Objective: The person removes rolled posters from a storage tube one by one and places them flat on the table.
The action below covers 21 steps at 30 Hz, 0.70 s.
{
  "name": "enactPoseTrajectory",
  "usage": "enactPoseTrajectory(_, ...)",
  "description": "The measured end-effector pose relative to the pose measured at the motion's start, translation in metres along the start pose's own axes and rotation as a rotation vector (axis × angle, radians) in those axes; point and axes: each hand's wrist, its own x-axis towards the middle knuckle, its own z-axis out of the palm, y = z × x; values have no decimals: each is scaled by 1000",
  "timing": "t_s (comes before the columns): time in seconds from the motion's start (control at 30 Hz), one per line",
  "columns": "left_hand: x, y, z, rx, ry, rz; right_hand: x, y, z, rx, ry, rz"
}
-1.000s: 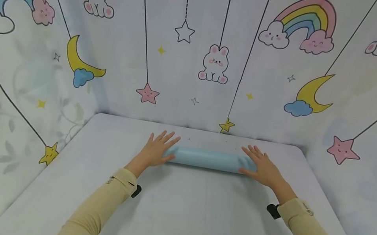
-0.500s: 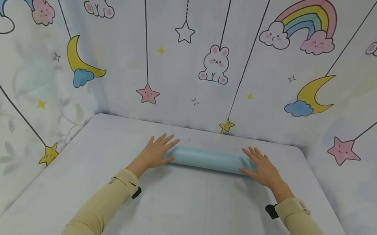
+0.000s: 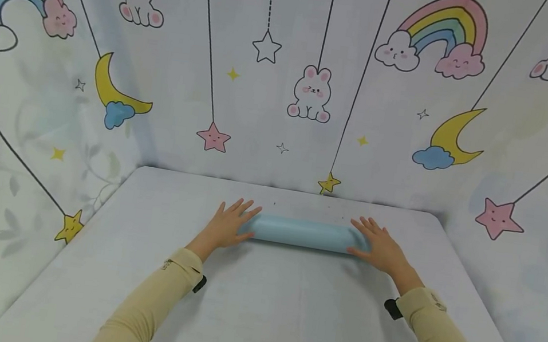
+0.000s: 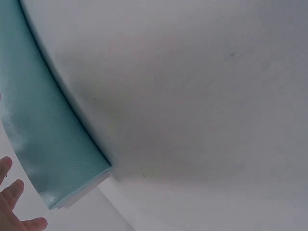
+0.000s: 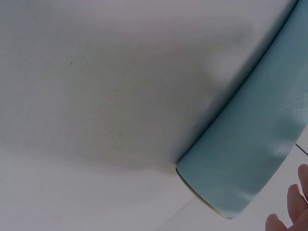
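Note:
A light blue roll [image 3: 304,233], smooth like a rolled-up mat, lies crosswise on the white table toward its far side. At its left end my left hand [image 3: 226,226] hovers with fingers spread, overlapping the tip of the roll in the head view. My right hand [image 3: 381,247] mirrors this at the right end, fingers also straight and spread. In the left wrist view, fingertips [image 4: 13,191] show beside the roll [image 4: 53,120], whose end has a pale layer underneath. The right wrist view has fingertips [image 5: 294,199] beside the other end of the roll [image 5: 250,154], which has a thin yellowish rim.
The white tabletop [image 3: 266,308] stretches from the roll toward me, with a few tiny dark specks. A fabric backdrop [image 3: 173,65] printed with rabbits, rainbows, moons and stars encloses the back and both sides. Dark wrist cameras [image 3: 393,308] sit at the beige cuffs.
Both hands have drawn back very slightly toward me, fingers still spread. The roll stays about where it was.

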Motion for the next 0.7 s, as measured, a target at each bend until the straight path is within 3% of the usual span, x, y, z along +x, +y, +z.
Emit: enactPoseTrajectory(0.7,2,-3,6,-13,-18,-18,2,10,16,10,-15,20)
